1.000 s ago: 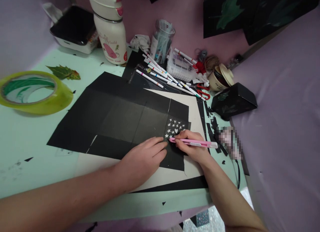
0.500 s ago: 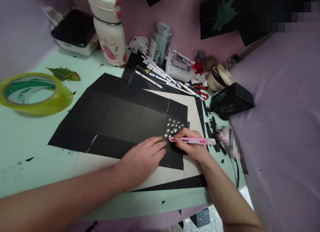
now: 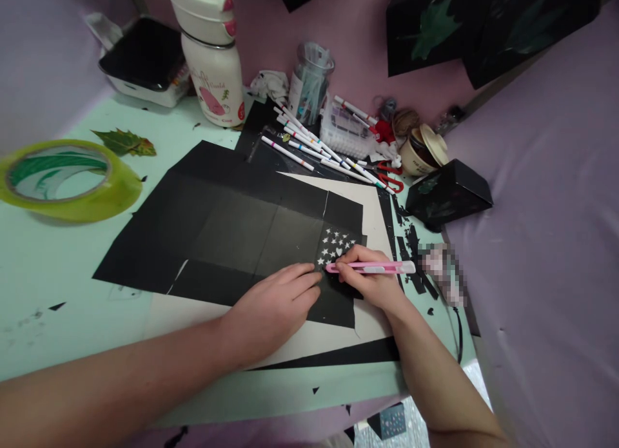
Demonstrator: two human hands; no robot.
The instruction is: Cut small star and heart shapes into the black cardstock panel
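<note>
My right hand [image 3: 370, 277] grips a pink craft knife [image 3: 370, 267], its tip end down on a black card sheet [image 3: 242, 222]. Beside that tip, the sheet's right part has small star cutouts [image 3: 333, 242] and a heart, showing white from below. My left hand [image 3: 278, 306] lies on the same sheet just left of the knife, fingers stretched out and flat on the card. Under the black sheet is a white sheet [image 3: 374, 209], which rests partly over more black card. The knife's blade is too small to make out.
A tape roll [image 3: 120, 187] and a leaf [image 3: 128, 142] lie on the left. Behind stand a bottle [image 3: 213, 80], a glass jar [image 3: 312, 80], white pens [image 3: 287, 153] and red-handled scissors [image 3: 391, 177]. On the right are a black box [image 3: 449, 193] and paper scraps [image 3: 411, 254].
My right hand and the craft knife have shifted very slightly, the knife's back end moving a little up and left. My left hand and the black sheet stay in place.
</note>
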